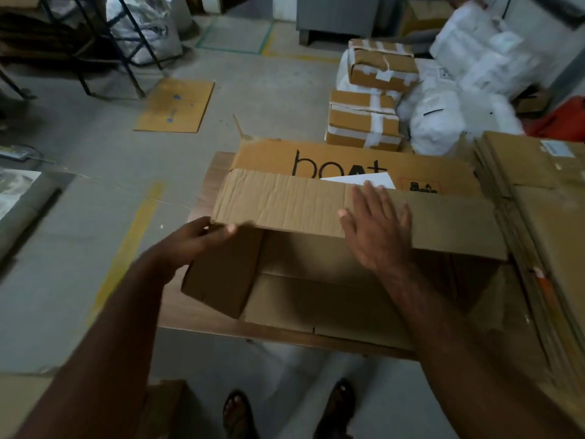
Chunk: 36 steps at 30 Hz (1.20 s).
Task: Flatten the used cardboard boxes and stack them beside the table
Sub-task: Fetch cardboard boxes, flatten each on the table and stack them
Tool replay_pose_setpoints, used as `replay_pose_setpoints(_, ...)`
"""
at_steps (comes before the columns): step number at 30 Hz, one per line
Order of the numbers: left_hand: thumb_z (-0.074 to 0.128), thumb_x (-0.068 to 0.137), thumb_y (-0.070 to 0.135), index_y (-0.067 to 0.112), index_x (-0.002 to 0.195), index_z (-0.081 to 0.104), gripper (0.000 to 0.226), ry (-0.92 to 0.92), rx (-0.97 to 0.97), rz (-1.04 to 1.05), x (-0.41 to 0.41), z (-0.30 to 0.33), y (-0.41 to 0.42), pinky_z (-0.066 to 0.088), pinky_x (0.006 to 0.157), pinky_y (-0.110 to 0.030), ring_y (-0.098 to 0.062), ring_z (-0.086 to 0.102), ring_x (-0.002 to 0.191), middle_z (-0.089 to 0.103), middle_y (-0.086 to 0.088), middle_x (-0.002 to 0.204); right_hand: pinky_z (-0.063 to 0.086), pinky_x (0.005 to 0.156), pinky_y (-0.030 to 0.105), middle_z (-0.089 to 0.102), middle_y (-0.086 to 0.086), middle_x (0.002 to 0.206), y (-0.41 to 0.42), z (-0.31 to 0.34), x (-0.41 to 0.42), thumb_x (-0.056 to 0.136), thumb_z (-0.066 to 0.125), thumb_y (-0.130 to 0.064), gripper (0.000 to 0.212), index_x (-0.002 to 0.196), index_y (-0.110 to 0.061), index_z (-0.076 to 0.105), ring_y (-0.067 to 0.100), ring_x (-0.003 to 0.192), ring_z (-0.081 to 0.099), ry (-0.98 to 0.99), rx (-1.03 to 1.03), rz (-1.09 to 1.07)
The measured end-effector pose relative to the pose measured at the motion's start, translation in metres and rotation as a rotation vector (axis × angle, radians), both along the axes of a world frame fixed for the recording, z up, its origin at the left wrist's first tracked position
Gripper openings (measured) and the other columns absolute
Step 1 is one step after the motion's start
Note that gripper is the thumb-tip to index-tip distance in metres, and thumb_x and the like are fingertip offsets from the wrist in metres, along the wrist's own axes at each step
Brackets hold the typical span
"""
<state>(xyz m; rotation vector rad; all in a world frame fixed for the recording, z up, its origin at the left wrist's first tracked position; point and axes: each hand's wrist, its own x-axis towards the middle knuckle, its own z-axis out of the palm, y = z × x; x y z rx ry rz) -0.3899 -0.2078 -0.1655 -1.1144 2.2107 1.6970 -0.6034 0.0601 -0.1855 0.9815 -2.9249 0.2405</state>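
Observation:
A large brown cardboard box (285,201) with black "boat" lettering lies on a low wooden table (202,315), its flaps spread out. My left hand (202,239) grips the left corner of the long upper flap, thumb on top. My right hand (376,226) presses flat on the same flap with straight fingers, next to a white paper (357,180) tucked behind it. A stack of flattened cardboard boxes (544,236) leans at the right of the table.
A flat cardboard sheet (175,106) lies on the concrete floor beyond. Taped brown parcels (364,122) and white sacks (437,122) pile up at the back right. A metal rack (104,42) stands back left. My sandalled feet (237,413) are below the table edge.

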Motion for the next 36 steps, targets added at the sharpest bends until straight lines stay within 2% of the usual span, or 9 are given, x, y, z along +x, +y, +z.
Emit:
replay_pose_setpoints(4, 0.046, 0.082, 0.085, 0.024, 0.149, 0.046, 0.091, -0.018, 0.270, 0.216, 0.003, -0.021, -0.055, 0.057, 0.086, -0.045, -0.031, 0.066, 0.106, 0.063, -0.010, 0.130, 0.000, 0.119, 0.070, -0.007, -0.001, 0.172, -0.068, -0.021, 0.052, 0.103, 0.013, -0.066, 0.072, 0.163, -0.031, -0.002, 0.026, 0.158, -0.005, -0.067, 0.047, 0.021)
replay_pose_setpoints(7, 0.047, 0.095, 0.068, 0.019, 0.140, 0.048, 0.067, -0.043, 0.334, 0.419, 0.023, -0.058, -0.095, 0.059, 0.061, -0.038, -0.030, 0.064, 0.088, 0.063, -0.013, 0.108, -0.005, 0.110, 0.081, -0.012, -0.007, 0.171, -0.114, -0.061, 0.093, 0.104, 0.018, -0.064, 0.068, 0.162, -0.039, -0.005, 0.027, 0.157, -0.011, -0.233, 0.090, 0.002)
replay_pose_setpoints(10, 0.053, 0.100, 0.056, 0.009, 0.124, 0.060, 0.053, -0.166, 0.288, 0.516, 0.053, -0.111, -0.112, 0.048, 0.070, -0.033, -0.023, 0.060, 0.084, 0.063, -0.010, 0.108, 0.005, 0.108, 0.085, -0.014, -0.010, 0.171, -0.136, -0.113, 0.135, 0.106, 0.023, -0.059, 0.064, 0.161, -0.043, -0.005, 0.028, 0.157, -0.014, -0.476, 0.152, -0.036)
replay_pose_setpoints(14, 0.062, 0.094, 0.059, 0.004, 0.130, 0.061, 0.065, -0.236, 0.268, 0.567, 0.098, -0.179, -0.104, 0.048, 0.077, -0.036, -0.031, 0.059, 0.092, 0.064, -0.023, 0.114, 0.016, 0.111, 0.080, -0.013, -0.009, 0.171, -0.132, -0.164, 0.170, 0.109, 0.027, -0.045, 0.061, 0.162, -0.043, -0.004, 0.029, 0.157, -0.014, -0.605, 0.212, -0.045)
replay_pose_setpoints(18, 0.055, 0.099, 0.057, 0.015, 0.109, 0.065, 0.044, -0.127, 0.226, 0.580, 0.108, -0.196, -0.088, 0.044, 0.089, -0.044, -0.028, 0.053, 0.100, 0.060, -0.007, 0.099, 0.011, 0.112, 0.077, -0.014, -0.009, 0.171, -0.129, -0.171, 0.162, 0.110, 0.028, -0.038, 0.061, 0.161, -0.044, -0.005, 0.029, 0.157, -0.016, -0.565, 0.211, 0.000)
replay_pose_setpoints(21, 0.053, 0.100, 0.057, 0.009, 0.128, 0.063, 0.056, -0.106, 0.202, 0.668, 0.102, -0.193, -0.067, 0.044, 0.100, -0.045, -0.031, 0.056, 0.112, 0.063, -0.013, 0.120, 0.013, 0.112, 0.077, -0.012, -0.010, 0.171, -0.127, -0.171, 0.138, 0.110, 0.033, -0.031, 0.063, 0.161, -0.046, -0.001, 0.028, 0.157, -0.014, -0.569, 0.218, 0.036)
replay_pose_setpoints(25, 0.049, 0.104, 0.051, 0.011, 0.124, 0.062, 0.046, -0.035, 0.335, 0.737, 0.091, -0.180, -0.009, 0.046, 0.081, -0.032, -0.026, 0.058, 0.103, 0.065, -0.009, 0.115, 0.019, 0.121, 0.062, -0.005, 0.001, 0.172, -0.136, -0.149, 0.106, 0.097, 0.049, -0.007, 0.083, 0.164, -0.034, 0.006, 0.032, 0.158, -0.006, -0.600, 0.185, -0.057)
replay_pose_setpoints(31, 0.064, 0.091, 0.057, 0.022, 0.118, 0.069, 0.044, -0.063, 0.801, 0.401, 0.089, -0.177, 0.095, 0.060, 0.088, -0.045, -0.020, 0.074, 0.097, 0.076, -0.001, 0.112, 0.026, 0.120, 0.041, 0.010, 0.019, 0.168, -0.145, -0.107, 0.104, 0.102, 0.054, -0.034, 0.063, 0.158, -0.013, 0.032, 0.032, 0.153, 0.021, -0.571, -0.067, -0.214)
replay_pose_setpoints(36, 0.055, 0.103, 0.036, 0.010, 0.119, 0.069, 0.033, -0.169, 0.876, 0.265, 0.059, -0.173, 0.139, 0.061, 0.084, -0.043, -0.028, 0.072, 0.102, 0.075, -0.012, 0.113, 0.022, 0.122, 0.047, -0.004, 0.013, 0.171, -0.105, -0.112, 0.133, 0.101, 0.056, -0.043, 0.079, 0.164, -0.018, 0.014, 0.037, 0.156, 0.009, -0.597, -0.091, -0.315)
